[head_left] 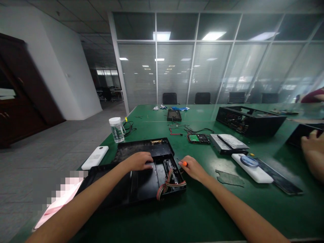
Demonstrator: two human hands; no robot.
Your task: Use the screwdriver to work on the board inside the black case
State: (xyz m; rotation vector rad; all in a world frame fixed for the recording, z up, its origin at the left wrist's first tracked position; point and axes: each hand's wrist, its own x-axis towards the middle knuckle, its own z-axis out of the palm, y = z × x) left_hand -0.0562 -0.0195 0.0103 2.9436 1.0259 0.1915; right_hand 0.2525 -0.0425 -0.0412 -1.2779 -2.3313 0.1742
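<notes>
A slim black metal computer case [141, 185] lies open on the green table. My left hand [140, 161] is on its raised inner edge, thumb apart and fingers curled over, their tips partly hidden. Beside the right end of the case, my right hand [193, 167] is closed round a screwdriver [185, 163] with an orange handle. Its thin shaft points left toward the case wall; whether the tip touches a screw cannot be made out. Striped multicoloured cables [169, 185] loop over the right front corner of the case.
Behind lie a circuit-board drive [196, 138], loose wires [176, 134] and a small black box [174, 115]. A water bottle [116, 130] and white device [95, 158] are at left. Rightward are a silver-black unit [229, 143], black chassis [249, 119], white power bank [253, 168] and another person's hand [312, 148].
</notes>
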